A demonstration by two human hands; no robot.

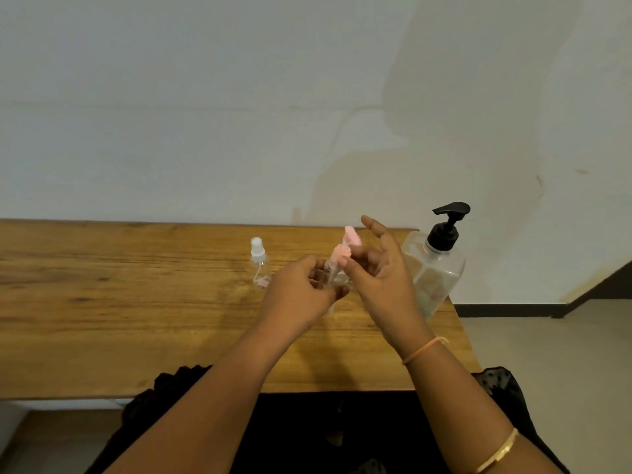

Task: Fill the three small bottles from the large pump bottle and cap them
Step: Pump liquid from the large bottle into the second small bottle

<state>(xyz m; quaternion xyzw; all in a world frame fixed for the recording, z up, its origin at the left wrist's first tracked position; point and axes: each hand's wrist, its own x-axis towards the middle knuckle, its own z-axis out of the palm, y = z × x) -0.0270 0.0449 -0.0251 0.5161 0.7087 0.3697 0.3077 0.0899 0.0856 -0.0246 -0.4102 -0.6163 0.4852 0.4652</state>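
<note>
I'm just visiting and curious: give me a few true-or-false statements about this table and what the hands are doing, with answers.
1. The large pump bottle has a black pump head. True.
2. It stands left of both hands. False: it stands to their right, near the table edge.
3. A small bottle with a white spray top stands alone, untouched. True.
4. Both hands lie flat on the table. False: the left hand and right hand hold a pink-capped small bottle between them.

Brown wooden tabletop (102, 302) lay open leftward; a small clear white-capped spray bottle (259, 265) stood mid-table, a large clear black-pump bottle (436, 273) at right.
</note>
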